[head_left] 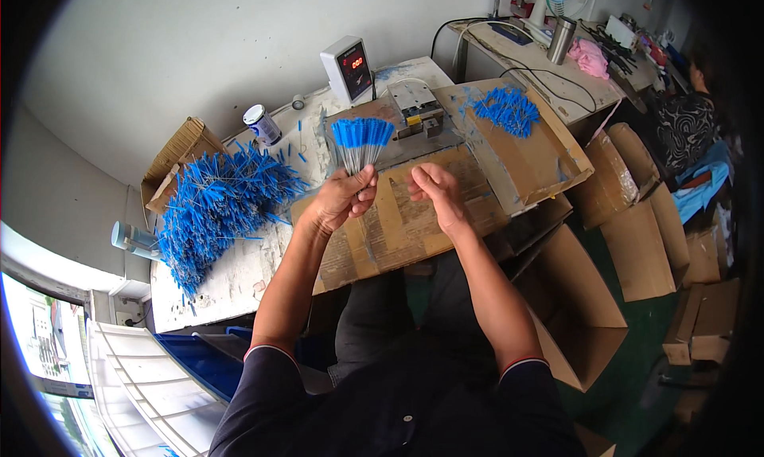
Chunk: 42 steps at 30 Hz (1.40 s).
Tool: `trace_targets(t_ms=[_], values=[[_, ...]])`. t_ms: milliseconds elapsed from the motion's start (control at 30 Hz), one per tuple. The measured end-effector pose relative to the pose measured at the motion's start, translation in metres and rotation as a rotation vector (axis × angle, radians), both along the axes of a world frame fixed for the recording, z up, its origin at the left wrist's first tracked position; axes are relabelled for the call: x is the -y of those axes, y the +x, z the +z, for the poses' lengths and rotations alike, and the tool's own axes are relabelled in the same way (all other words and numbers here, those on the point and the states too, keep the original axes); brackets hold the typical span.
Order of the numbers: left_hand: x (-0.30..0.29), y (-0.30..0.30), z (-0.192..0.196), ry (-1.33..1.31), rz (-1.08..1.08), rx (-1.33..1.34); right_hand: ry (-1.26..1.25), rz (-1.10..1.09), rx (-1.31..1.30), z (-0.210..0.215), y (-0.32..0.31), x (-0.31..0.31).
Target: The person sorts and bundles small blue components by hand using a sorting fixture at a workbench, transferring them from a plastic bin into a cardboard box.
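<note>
My left hand (347, 193) grips a fanned bundle of thin metal rods with blue ends (362, 133), blue ends pointing up and away from me. Just to its right is my right hand (436, 191), fingers curled in and thumb against them; whether a rod is pinched there is too small to see. Both hands hover over a worn cardboard sheet (398, 234) at the table's front edge. Beyond them sits a small metal fixture with a yellow part (415, 105). A large heap of the same blue-ended rods (211, 210) spreads over the table at left.
A white box with a red display (348, 68) stands at the back, near a white tin (261, 124). At right, a shallow cardboard tray (549, 166) holds more blue pieces (509, 111). Open cartons (573, 322) fill the floor on the right. Another person (688, 130) is at far right.
</note>
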<state>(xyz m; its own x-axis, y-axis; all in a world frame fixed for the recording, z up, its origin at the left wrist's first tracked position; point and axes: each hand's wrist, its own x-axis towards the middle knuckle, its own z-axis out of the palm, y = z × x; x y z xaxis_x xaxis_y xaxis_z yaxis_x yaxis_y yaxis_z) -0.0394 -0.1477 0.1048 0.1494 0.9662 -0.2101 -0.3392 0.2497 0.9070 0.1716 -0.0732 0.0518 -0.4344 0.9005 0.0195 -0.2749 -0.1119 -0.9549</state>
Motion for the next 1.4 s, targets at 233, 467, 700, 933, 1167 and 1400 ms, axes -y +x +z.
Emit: trace_targets(t_ms=[233, 467, 700, 933, 1167, 1400], values=[[0.019, 0.068, -0.037, 0.033, -0.258, -0.146, -0.189, 0.367, -0.228, 0.056, 0.020, 0.044], [0.022, 0.110, -0.032, 0.017, -0.339, -0.105, -0.206, 0.276, -0.276, 0.038, 0.071, 0.058], [0.000, 0.107, -0.012, 0.191, -0.351, -0.175, 0.041, -0.009, -0.289, 0.020, 0.131, 0.062], [-0.010, 0.198, 0.045, 0.543, -0.602, -0.267, -0.094, 0.149, -0.270, 0.005, 0.169, 0.088], [0.009, 0.255, 0.002, 0.740, -0.408, -0.580, -0.284, 0.381, -0.370, -0.013, 0.188, 0.119], [-0.001, 0.292, -0.033, 0.956, -0.355, -0.757, -0.314, 0.254, -0.313, -0.018, 0.229, 0.137]])
